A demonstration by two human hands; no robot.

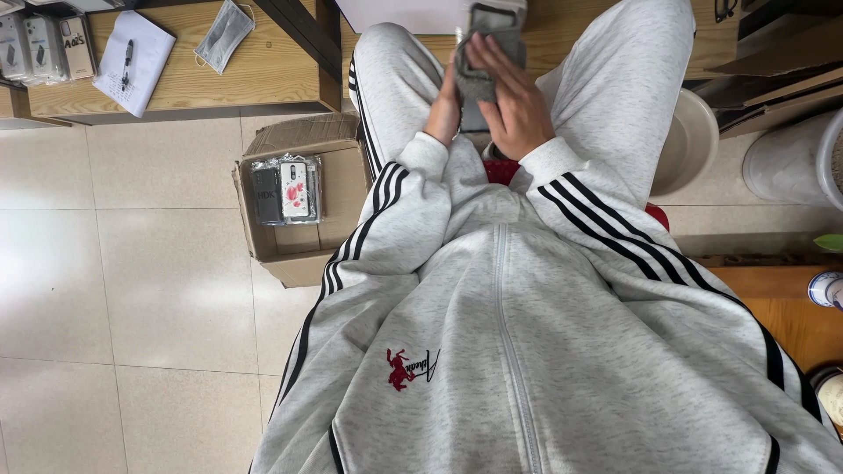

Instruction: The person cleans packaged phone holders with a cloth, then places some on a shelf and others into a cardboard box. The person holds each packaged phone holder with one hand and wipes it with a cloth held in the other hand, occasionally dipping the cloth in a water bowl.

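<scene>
**Visitor:** Up at the top middle of the frame, what are your hands busy with?

**Me:** I have a grey cloth (479, 81) bunched over a flat dark device (496, 19), which looks like a phone or its case, though I cannot tell which. My right hand (518, 110) lies spread across the cloth, fingers pressing it down. My left hand (445, 110) is wrapped around the left edge from beneath, gripping the bundle. All of it sits above my lap, between my knees.

**Visitor:** So which step is this?

**Me:** I judge it a wiping pass, with the cloth covering most of the surface.

**Visitor:** And the next move?

**Me:** Probably a firm hold underneath while the cloth slides along, keeping the piece from slipping.

**Visitor:** What lies at centre left?

**Me:** An open cardboard box (299, 250) on the tiled floor, with packaged phone cases (287, 190) inside. A face mask (223, 35) rests on the wooden table (255, 83) at upper left.
</scene>
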